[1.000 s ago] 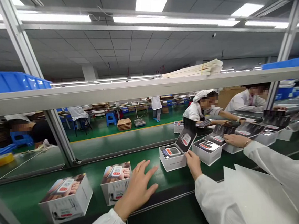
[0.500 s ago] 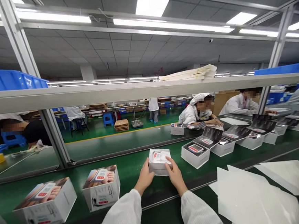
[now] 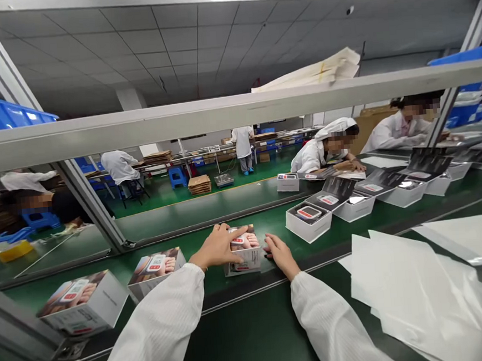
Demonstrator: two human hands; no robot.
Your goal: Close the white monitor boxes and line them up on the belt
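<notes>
In the head view a closed, printed product box [image 3: 248,242] stands upright on the green conveyor belt. Its lid pictures a small device with a screen beside a hand. My left hand [image 3: 216,248] grips the box from its left side, thumb across the front and fingers behind the top edge, hiding its left part. Just off the box's right side, my right hand [image 3: 281,255] is open, fingers slightly apart and holding nothing. To the left sit two similar closed boxes, one nearer [image 3: 154,269] and one farther along [image 3: 84,303].
Several open boxes [image 3: 310,222] holding devices line the belt to the right, black lids raised. White sheets [image 3: 416,289] lie at front right. Co-workers [image 3: 324,146] sit across the belt. A metal post [image 3: 90,206] and overhead shelf [image 3: 202,110] frame the station.
The box has turned so its picture faces me and now stands on the belt. My left hand has shifted over its top left; my right hand has come off it. The view has tilted down.
</notes>
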